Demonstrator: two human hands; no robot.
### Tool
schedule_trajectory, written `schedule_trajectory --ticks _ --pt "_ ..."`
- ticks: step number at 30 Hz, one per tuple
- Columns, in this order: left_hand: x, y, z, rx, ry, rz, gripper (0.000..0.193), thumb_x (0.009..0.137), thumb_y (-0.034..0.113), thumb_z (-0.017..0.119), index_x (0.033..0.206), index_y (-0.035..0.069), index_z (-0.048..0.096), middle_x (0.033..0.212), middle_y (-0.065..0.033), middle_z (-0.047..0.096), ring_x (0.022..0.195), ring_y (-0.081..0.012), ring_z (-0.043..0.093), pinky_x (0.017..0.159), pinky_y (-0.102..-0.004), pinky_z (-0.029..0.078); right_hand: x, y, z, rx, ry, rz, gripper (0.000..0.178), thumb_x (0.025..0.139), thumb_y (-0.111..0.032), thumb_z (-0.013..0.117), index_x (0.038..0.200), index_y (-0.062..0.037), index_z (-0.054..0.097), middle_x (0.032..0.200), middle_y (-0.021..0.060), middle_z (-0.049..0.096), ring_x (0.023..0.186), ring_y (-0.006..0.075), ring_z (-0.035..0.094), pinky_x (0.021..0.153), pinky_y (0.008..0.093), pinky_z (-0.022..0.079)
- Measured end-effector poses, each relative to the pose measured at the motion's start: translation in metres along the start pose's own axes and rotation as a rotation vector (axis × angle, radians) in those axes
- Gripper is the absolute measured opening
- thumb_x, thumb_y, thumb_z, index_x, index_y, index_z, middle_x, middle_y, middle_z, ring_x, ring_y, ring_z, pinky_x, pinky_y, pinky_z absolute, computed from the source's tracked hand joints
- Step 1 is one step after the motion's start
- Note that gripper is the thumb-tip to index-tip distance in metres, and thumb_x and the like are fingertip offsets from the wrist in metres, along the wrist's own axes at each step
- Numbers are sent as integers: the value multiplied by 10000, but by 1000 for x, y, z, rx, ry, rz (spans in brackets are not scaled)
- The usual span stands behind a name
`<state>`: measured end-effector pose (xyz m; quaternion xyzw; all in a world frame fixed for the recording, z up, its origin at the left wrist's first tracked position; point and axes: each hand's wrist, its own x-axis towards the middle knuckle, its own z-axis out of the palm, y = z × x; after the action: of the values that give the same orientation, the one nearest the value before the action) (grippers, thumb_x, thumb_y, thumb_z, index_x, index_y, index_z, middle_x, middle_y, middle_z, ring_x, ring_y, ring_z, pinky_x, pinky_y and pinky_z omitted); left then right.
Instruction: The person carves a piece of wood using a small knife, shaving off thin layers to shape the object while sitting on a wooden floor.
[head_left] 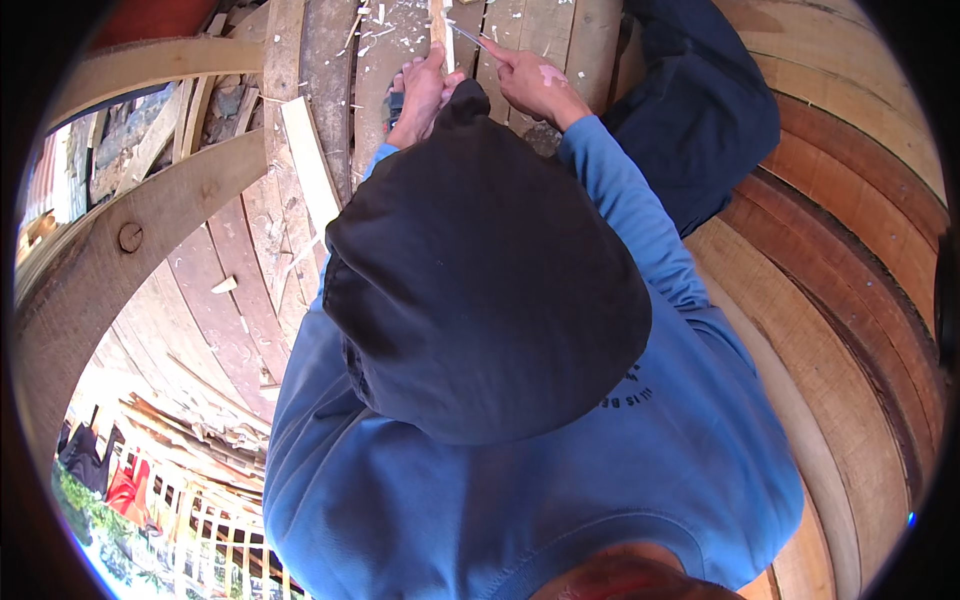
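My left hand [424,92] is closed around the lower part of a narrow, pale wooden strip [437,14] at the top of the view. From the right, my right hand [535,84] grips a knife [466,35], its handle mostly hidden in the fist. The thin blade points up and left, its tip against or very near the strip's edge. A large bulge of dark cloth [490,280], apparently my bent leg, fills the middle and covers part of my left forearm. Beside my left hand, toes and a sandal strap [394,104] show.
Pale shavings [385,30] litter the plank floor [325,60]. A light board [311,160] lies left of my left arm, with a wood chip [224,285] farther left. Curved timber ribs [150,215] rise at left; curved planks [850,150] form a wall at right.
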<state>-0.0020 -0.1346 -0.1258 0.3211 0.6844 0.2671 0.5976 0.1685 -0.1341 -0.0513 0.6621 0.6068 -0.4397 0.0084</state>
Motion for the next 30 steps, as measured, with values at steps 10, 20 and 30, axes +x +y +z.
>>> schedule_trajectory --ticks 10,20,30 --pt "30 -37 -3 286 27 58 575 1001 583 478 1238 86 639 1250 -235 597 1195 -435 500 1036 -531 329 2 13 -2 -310 156 -182 503 1028 -152 416 1504 -260 538 1023 280 708 945 470 683 888 543 537" --pt "31 -53 -3 636 70 448 545 959 540 565 1170 46 656 1104 -199 690 1070 -391 605 968 -534 400 -3 1 14 -230 254 -132 522 982 -142 452 1490 -204 557 1062 287 707 1020 452 682 934 518 527" --pt "23 -34 -2 57 23 47 487 1030 513 525 896 59 639 757 -64 632 613 -148 450 597 -331 289 -3 12 9 -180 167 -134 485 1047 -188 420 1507 -297 528 984 267 712 911 464 681 863 522 540"
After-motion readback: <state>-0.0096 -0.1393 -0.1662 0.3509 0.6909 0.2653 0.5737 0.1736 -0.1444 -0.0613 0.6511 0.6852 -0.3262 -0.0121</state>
